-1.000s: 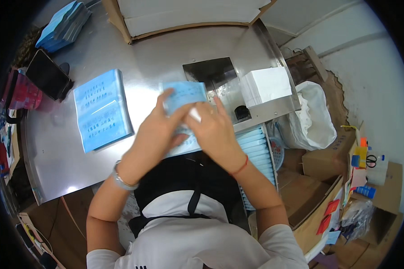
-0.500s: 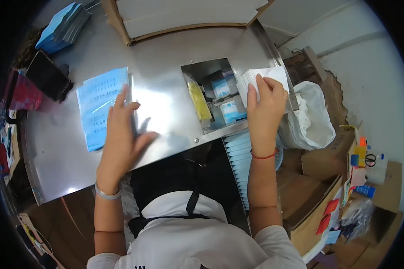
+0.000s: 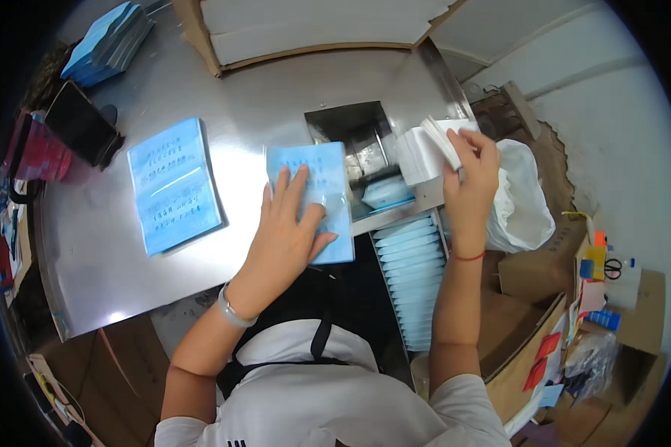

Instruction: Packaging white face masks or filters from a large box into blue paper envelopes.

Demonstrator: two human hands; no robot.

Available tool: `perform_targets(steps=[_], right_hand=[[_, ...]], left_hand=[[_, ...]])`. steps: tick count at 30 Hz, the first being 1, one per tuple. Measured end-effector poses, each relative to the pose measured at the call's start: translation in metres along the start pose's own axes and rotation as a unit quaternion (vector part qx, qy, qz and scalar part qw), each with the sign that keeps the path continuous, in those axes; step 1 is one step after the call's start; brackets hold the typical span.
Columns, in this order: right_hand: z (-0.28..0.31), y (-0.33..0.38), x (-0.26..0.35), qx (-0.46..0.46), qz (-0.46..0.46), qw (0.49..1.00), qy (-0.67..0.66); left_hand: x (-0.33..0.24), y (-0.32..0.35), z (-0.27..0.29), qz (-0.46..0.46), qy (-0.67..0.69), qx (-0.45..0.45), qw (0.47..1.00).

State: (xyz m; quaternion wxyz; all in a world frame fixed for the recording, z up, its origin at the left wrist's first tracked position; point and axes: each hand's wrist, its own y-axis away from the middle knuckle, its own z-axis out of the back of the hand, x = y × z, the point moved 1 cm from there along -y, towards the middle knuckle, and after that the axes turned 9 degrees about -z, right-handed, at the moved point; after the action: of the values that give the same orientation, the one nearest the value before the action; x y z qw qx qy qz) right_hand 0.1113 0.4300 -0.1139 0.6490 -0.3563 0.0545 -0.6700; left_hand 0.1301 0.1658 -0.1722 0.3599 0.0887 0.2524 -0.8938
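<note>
My left hand [image 3: 283,227] lies with its fingers spread on a light blue flat packet [image 3: 328,165]. That packet rests at the table's front edge, partly over a rectangular opening [image 3: 347,130] in the metal top. A second blue packet [image 3: 173,190], with dark writing, lies to the left, apart from the hand. At the right, my right hand [image 3: 471,175] pinches the raised edge of some white paper slips [image 3: 441,140]. More white slips [image 3: 419,158] of the stack sit just left of its fingers. A blue-and-white packet [image 3: 386,194] shows inside the opening.
Below the table edge runs a row of pale blue packs [image 3: 406,279]. A white-lined bin [image 3: 525,201] stands at the right, above cardboard boxes [image 3: 544,264]. A phone [image 3: 82,127] and a blue stack [image 3: 104,48] are at the left; a large box [image 3: 313,52] stands at the back.
My left hand has moved right, off the left blue packet, and now rests on another blue packet near the opening. My right hand has lifted some white slips apart from the stack.
</note>
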Motion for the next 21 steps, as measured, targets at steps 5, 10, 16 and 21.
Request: perform_targets(steps=[5, 10, 16, 21], right_hand=[[-0.029, 0.075, 0.092, 0.235, 0.124, 0.955, -0.133], [-0.074, 0.06, 0.091, 0.146, 0.149, 0.977, 0.051], [-0.048, 0.032, 0.063, 0.001, 0.148, 0.978, -0.149], [-0.032, 0.021, 0.028, -0.057, -0.009, 0.994, 0.093]], left_hand=[[0.017, 0.011, 0.023, 0.023, -0.006, 0.076, 0.997], [0.014, 0.016, 0.024, 0.085, 0.031, -0.02, 0.996], [-0.003, 0.012, 0.021, 0.018, -0.021, 0.004, 1.0], [0.015, 0.012, 0.014, 0.072, 0.057, 0.077, 0.993]])
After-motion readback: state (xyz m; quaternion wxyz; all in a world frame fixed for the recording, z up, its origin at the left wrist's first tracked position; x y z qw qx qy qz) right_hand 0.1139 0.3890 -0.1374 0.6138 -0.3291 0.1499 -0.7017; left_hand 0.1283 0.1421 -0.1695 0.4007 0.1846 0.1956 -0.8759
